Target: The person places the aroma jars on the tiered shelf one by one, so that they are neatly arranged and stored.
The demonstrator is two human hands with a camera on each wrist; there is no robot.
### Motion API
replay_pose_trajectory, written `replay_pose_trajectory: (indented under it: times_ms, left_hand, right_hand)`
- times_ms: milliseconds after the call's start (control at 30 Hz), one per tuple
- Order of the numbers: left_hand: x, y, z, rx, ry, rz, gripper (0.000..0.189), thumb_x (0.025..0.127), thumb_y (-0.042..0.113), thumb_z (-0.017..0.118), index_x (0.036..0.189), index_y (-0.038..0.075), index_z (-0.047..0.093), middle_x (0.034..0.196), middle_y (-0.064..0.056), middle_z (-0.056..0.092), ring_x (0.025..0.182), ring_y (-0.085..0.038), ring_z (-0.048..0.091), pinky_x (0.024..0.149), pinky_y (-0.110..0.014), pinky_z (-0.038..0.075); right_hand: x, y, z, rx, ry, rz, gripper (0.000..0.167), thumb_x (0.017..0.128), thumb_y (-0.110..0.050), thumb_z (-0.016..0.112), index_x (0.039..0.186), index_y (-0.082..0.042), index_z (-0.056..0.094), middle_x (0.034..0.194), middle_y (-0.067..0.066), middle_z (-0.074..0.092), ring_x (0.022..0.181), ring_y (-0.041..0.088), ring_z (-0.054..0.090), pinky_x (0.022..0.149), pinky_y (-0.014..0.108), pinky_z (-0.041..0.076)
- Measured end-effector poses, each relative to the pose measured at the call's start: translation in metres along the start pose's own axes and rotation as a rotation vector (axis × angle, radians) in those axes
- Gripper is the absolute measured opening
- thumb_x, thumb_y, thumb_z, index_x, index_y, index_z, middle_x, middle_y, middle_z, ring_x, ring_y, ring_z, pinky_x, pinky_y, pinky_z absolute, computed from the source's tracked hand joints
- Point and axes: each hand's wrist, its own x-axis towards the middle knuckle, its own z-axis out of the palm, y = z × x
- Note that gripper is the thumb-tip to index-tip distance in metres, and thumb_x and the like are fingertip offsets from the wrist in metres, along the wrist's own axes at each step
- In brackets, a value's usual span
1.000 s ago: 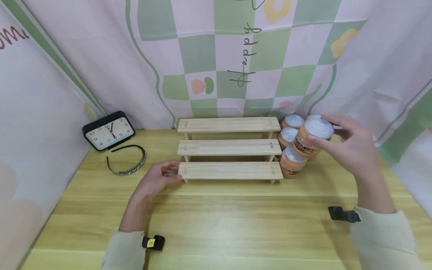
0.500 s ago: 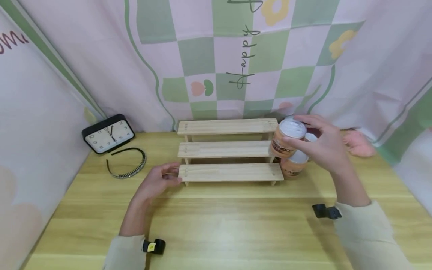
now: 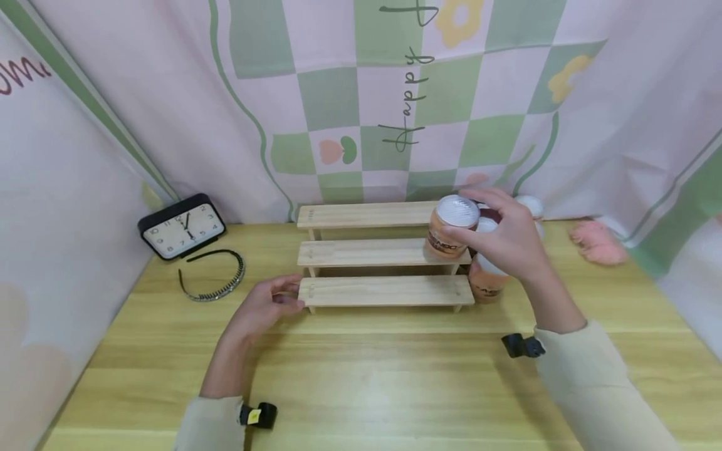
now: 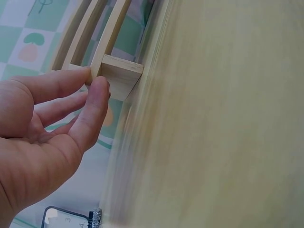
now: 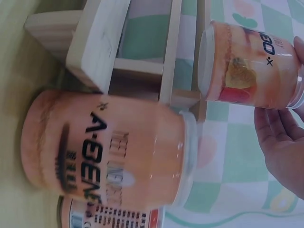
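Note:
My right hand (image 3: 507,241) holds a peach-coloured plastic jar (image 3: 448,237) with a ridged clear lid, thumb and fingers round its upper part. In the head view the jar overlaps the right end of the middle tier of a three-tier wooden display rack (image 3: 383,291). The right wrist view shows the printed jar (image 5: 251,64) upright, its base at the board. With thumb and fingertips, my left hand (image 3: 262,308) pinches the left end of the rack's front board. Just right of the rack stands a similar jar (image 3: 486,287), partly hidden by my right hand.
More lidded jars (image 3: 530,205) stand behind the right hand, partly covered. A pink fluffy item (image 3: 598,242) lies at the back right. On the left are a black-framed clock (image 3: 183,227) and a dark headband (image 3: 228,287). A patterned curtain (image 3: 389,94) hangs behind the rack.
My right hand has carried the jar leftward from above the other jars to the middle tier's right end. The pink item came into sight. My left hand stays at the rack.

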Motion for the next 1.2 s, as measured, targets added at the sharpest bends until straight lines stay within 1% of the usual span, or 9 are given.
replay_pose_trajectory:
  times_ms: [133,233,367,533,700,867,1000,1200]
  left_hand:
    - [0.000,0.000,0.000,0.009,-0.001,-0.003,0.060,0.091,0.002,0.070,0.147,-0.001,0.049,0.128,-0.017,0.061,0.107,-0.030,0.061,0.087,-0.036,0.056]
    - [0.000,-0.001,0.000,0.014,0.001,-0.008,0.059,0.092,0.002,0.070,0.147,0.000,0.050,0.128,-0.017,0.060,0.108,-0.030,0.061,0.087,-0.035,0.055]
    - [0.000,0.000,0.000,0.018,0.001,-0.005,0.059,0.091,0.002,0.071,0.147,-0.001,0.050,0.128,-0.018,0.061,0.108,-0.030,0.061,0.087,-0.035,0.055]
    - [0.000,0.001,-0.001,0.030,0.000,-0.003,0.059,0.092,0.003,0.070,0.147,0.000,0.049,0.127,-0.018,0.061,0.108,-0.030,0.061,0.087,-0.035,0.055]
    - [0.000,0.001,-0.001,0.038,-0.002,-0.001,0.059,0.092,0.003,0.070,0.148,0.000,0.049,0.129,-0.017,0.060,0.109,-0.030,0.061,0.087,-0.035,0.055]
    - [-0.002,0.001,-0.002,0.045,-0.002,0.004,0.059,0.093,0.004,0.070,0.148,0.000,0.049,0.129,-0.018,0.060,0.109,-0.030,0.061,0.086,-0.033,0.054]
    - [-0.003,0.004,-0.002,0.051,-0.006,0.018,0.059,0.093,0.004,0.070,0.147,-0.002,0.048,0.129,-0.020,0.060,0.108,-0.030,0.061,0.085,-0.035,0.055]
    - [-0.004,0.005,-0.002,0.057,-0.011,0.029,0.058,0.093,0.004,0.070,0.147,-0.003,0.048,0.129,-0.021,0.060,0.108,-0.031,0.061,0.085,-0.036,0.055]
  right_hand:
    - [0.003,-0.003,0.007,0.002,-0.009,-0.012,0.058,0.076,-0.003,0.088,0.130,-0.002,0.067,0.127,0.012,0.063,0.103,0.012,0.056,0.085,0.016,0.047]
    - [0.007,-0.006,0.013,0.001,-0.026,-0.032,0.056,0.076,-0.005,0.088,0.129,-0.001,0.068,0.120,0.012,0.065,0.095,0.014,0.056,0.080,0.017,0.046]
    - [0.012,-0.010,0.021,0.023,-0.049,-0.049,0.055,0.077,-0.004,0.087,0.128,0.001,0.067,0.119,0.013,0.066,0.091,0.014,0.058,0.078,0.017,0.048]
    - [0.018,-0.016,0.028,0.028,-0.066,-0.025,0.055,0.078,-0.008,0.088,0.129,-0.001,0.067,0.126,0.010,0.066,0.102,0.012,0.059,0.087,0.016,0.048]
    - [0.023,-0.024,0.035,0.038,-0.098,-0.013,0.056,0.080,-0.016,0.088,0.130,-0.004,0.067,0.126,0.007,0.064,0.106,0.018,0.058,0.090,0.020,0.048]
    - [0.029,-0.032,0.045,0.058,-0.123,-0.054,0.057,0.079,-0.013,0.088,0.131,-0.002,0.066,0.127,0.008,0.064,0.108,0.020,0.059,0.092,0.025,0.049]
    - [0.034,-0.038,0.053,0.069,-0.133,-0.094,0.058,0.079,-0.011,0.088,0.131,0.000,0.066,0.129,0.010,0.063,0.110,0.021,0.059,0.092,0.029,0.051]
    - [0.038,-0.046,0.066,0.115,-0.156,-0.104,0.058,0.079,-0.013,0.089,0.131,0.000,0.066,0.132,0.011,0.062,0.111,0.023,0.060,0.093,0.037,0.052]
